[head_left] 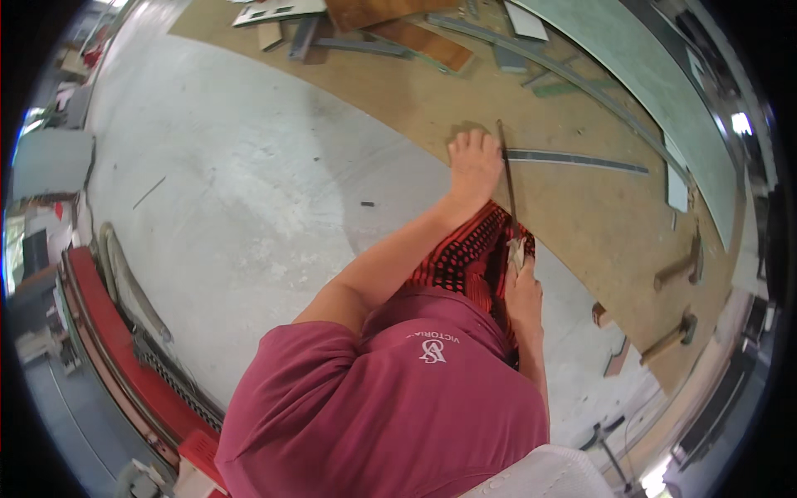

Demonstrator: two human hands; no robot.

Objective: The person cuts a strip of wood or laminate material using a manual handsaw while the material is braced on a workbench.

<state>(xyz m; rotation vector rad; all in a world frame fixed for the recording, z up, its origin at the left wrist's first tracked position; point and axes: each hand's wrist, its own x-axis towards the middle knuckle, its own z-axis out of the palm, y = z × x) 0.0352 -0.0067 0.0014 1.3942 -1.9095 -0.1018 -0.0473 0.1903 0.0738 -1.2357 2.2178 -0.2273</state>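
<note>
My left hand is closed over the near end of a narrow grey strip, at the edge of a brown board worktop. The strip runs off to the right, lying flat. My right hand is wrapped round the pale handle of a long, thin, dark tool. This tool looks like a file or a narrow saw blade; I cannot tell which. Its shaft points away from me and crosses the strip just right of my left hand. Whether it touches the strip is unclear. My left fingertips are partly hidden.
Brown panels and metal offcuts lie at the worktop's far side. A long curved-looking rail and a pale sheet stretch along the right. Two hammer-like tools rest near the right edge. Red machinery stands left on the grey floor.
</note>
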